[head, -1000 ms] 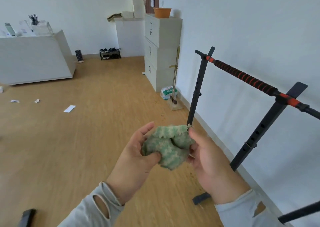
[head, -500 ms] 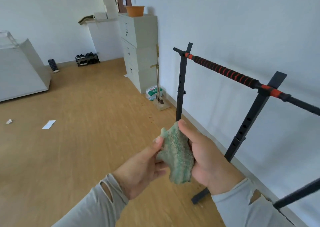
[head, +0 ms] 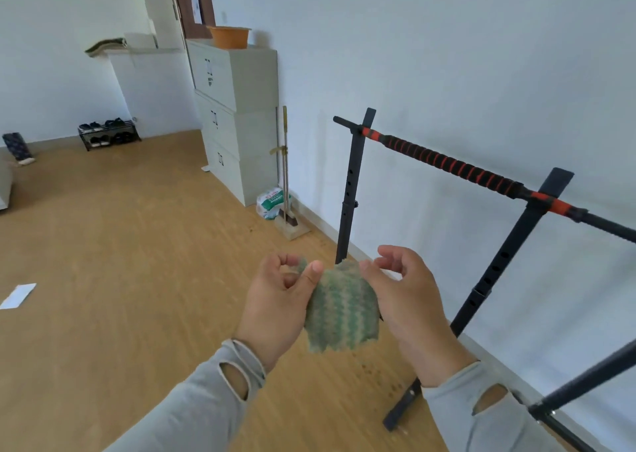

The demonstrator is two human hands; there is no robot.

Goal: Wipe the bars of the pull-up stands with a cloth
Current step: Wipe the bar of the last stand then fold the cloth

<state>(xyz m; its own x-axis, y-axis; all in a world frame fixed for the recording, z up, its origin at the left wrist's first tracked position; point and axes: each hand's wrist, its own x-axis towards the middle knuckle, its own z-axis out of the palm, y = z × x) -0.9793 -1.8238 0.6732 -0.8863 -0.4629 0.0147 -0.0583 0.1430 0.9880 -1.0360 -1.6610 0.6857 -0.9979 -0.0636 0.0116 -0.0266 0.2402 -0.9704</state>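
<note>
The pull-up stand along the white wall serves as landmark: its wrapped red-and-black bar runs between two black uprights, above and to the right of the hands. Left of the stand, grey cabinets carry an orange basin. In front of the stand's near upright hangs the green cloth, not yet touching any bar. The left hand pinches its top left edge between thumb and fingers; the right hand pinches the top right edge, other fingers loosely spread. The step looks like readying the cloth: fold it into a pad that wraps the bar, then wipe from one end.
</note>
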